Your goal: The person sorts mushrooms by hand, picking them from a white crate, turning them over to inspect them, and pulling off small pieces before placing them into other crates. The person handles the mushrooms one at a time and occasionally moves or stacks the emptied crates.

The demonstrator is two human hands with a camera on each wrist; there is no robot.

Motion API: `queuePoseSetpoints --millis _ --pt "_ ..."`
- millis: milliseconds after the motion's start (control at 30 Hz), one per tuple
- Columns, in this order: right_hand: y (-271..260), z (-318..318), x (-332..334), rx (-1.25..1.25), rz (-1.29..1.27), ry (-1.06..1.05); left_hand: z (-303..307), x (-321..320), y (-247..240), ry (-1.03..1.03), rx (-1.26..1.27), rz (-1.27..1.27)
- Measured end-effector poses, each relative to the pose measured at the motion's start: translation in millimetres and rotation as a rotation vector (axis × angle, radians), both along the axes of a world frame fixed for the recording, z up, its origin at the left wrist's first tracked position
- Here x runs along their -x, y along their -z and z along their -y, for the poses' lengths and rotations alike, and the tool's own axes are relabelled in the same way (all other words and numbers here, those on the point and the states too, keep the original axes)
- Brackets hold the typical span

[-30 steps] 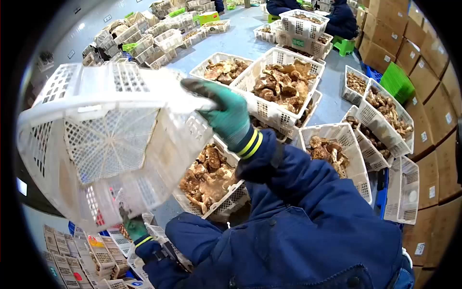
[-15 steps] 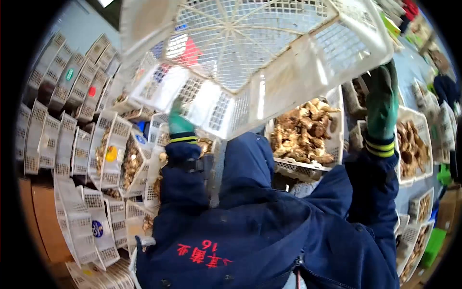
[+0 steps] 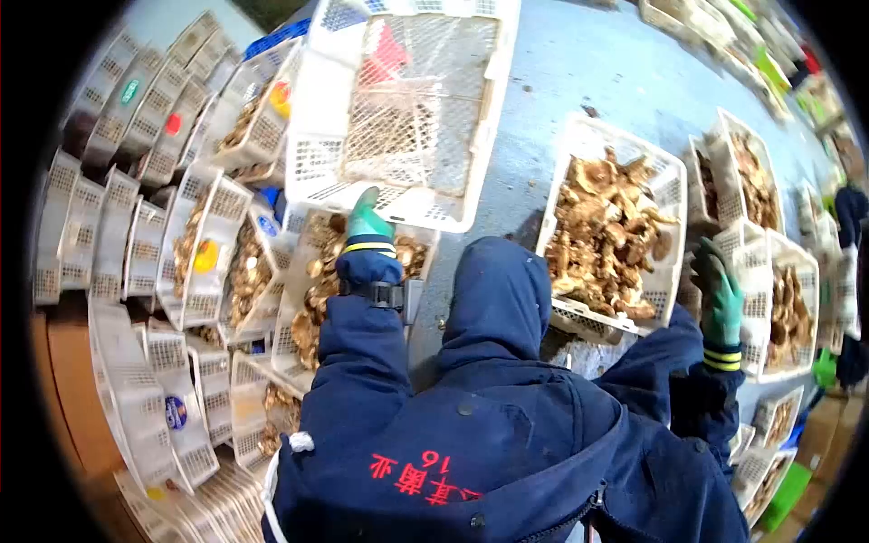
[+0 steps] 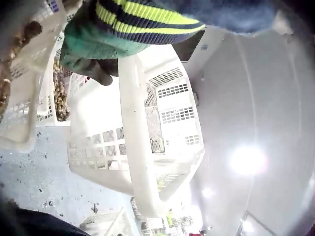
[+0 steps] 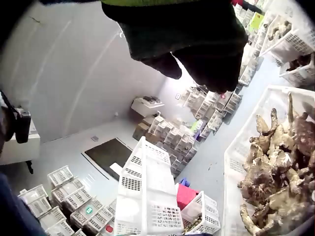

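My left hand [image 3: 369,220], in a green glove, grips the near rim of a white plastic crate [image 3: 312,172]. This crate is tilted, and its mesh bottom shows at the front left of the head view. In the left wrist view the gloved fingers [image 4: 101,73] bend over its rim. My right hand [image 3: 718,281], gloved too, holds nothing, its fingers extended. It is beside a crate [image 3: 672,262] heaped with brown mushrooms [image 3: 602,231] in front of my right knee. Under the raised crate stands another crate of mushrooms [image 3: 321,312].
Rows of white crates [image 3: 181,244] are stacked at my left, some holding mushrooms. More filled crates [image 3: 786,312] stand at my right. Blue floor [image 3: 552,68] stretches ahead between them. Cardboard boxes [image 3: 68,389] lie at the left edge, and a person in dark clothing [image 3: 848,217] is at the far right.
The white crate has gone from between both hands over to the left front. My right hand has let go of it and is lowered at the right; the left still holds the rim.
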State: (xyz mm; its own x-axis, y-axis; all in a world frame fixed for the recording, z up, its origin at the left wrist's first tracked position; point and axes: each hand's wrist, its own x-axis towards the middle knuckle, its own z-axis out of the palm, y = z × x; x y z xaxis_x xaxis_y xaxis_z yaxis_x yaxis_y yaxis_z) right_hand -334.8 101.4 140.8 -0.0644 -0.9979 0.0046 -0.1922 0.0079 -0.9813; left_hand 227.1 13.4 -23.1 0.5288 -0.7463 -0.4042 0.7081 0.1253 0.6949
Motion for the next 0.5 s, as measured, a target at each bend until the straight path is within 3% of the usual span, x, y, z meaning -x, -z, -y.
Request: queuePoseSetpoints --millis 33,100,167,233,300,333,367,433,467,500 --pt "4.3 0.5 1.5 -0.063 0.163 0.060 6.5 -7.2 19.0 0.077 0.002 0.112" --pt "7.6 -1.1 -1.0 -0.044 0.171 0.047 21.0 14.3 -6.7 0.145 0.013 -0.221" --pt "-5.0 -4.2 -9.6 -0.119 0.123 0.060 38.7 24.6 -15.7 0.283 -0.021 -0.138" --pt "-5.1 -6.0 -4.4 0.005 -0.043 -0.022 49.2 44.4 -25.0 0.284 -0.083 -0.171" --pt "-2.2 -10.2 -1.1 -0.102 -0.003 0.085 81.8 26.3 40.3 0.259 -0.089 -0.082" --pt "0.5 -12.0 2.8 -0.076 -0.040 0.073 83.9 37.7 41.6 0.248 -0.096 -0.071" --pt "10.1 -9.5 8.4 -0.158 0.154 0.120 83.5 46.5 46.9 0.233 -0.105 -0.058" --pt "22.0 -7.5 18.9 -0.076 0.040 0.045 82.1 49.5 56.0 0.293 -0.166 -0.084" --pt "41.0 -0.1 31.8 -0.177 0.153 0.093 71.9 63.1 37.6 0.350 -0.108 -0.070" --pt "46.9 4.7 32.3 -0.244 0.148 0.117 71.4 55.3 49.5 0.440 -0.151 -0.091"
